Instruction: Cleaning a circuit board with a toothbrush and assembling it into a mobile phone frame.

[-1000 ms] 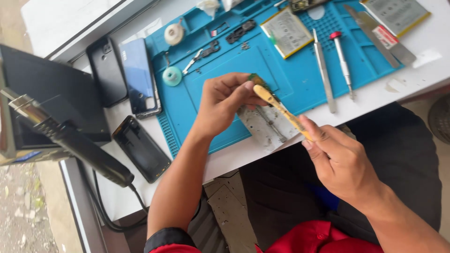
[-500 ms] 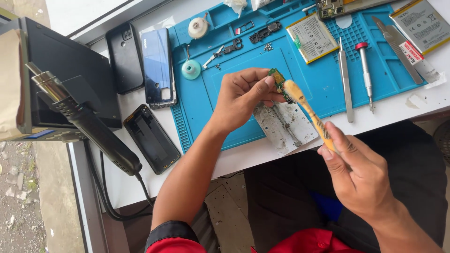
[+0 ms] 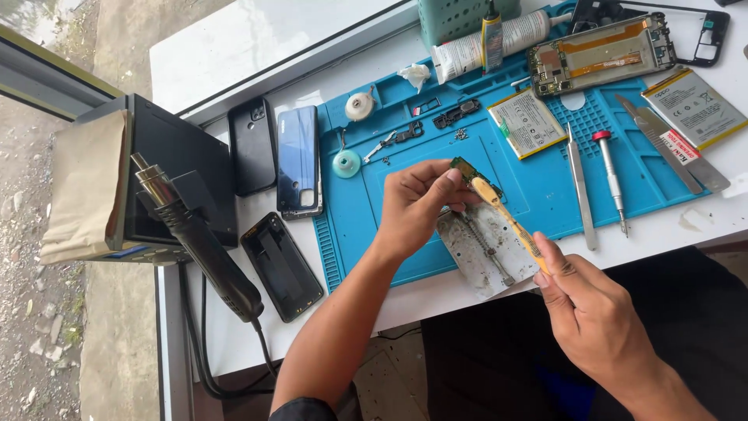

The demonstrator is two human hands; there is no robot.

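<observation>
At a phone repair bench, we pinch a small green circuit board [image 3: 465, 168] in the fingertips of our left hand [image 3: 417, 204], lifting it just above the metal board holder [image 3: 485, 249] that lies on the blue work mat [image 3: 436, 156]. Our right hand [image 3: 588, 308] is closed around the handle of a yellow brush [image 3: 506, 220], whose head touches the board's near edge. To brush it well, we judge the board should be gripped by its edges only, tilted toward the light, with short light strokes running away from the fingers so that loosened dirt falls onto the mat rather than back among the parts. Pressing hard could bend the small board or knock off a component. Tweezers [image 3: 578, 187] and a red-capped screwdriver [image 3: 610, 175] lie to the right on the mat, two batteries [image 3: 528, 122] beyond them, and an opened phone frame [image 3: 600, 53] at the far edge. Off the mat to the left lie three phones [image 3: 298, 160] and a hot-air tool [image 3: 195, 234]. Against the frame half a second earlier, both hands keep their grips and the brush stays on the board; the view has swung, bringing the frame and glue tube [image 3: 483, 47] into sight
</observation>
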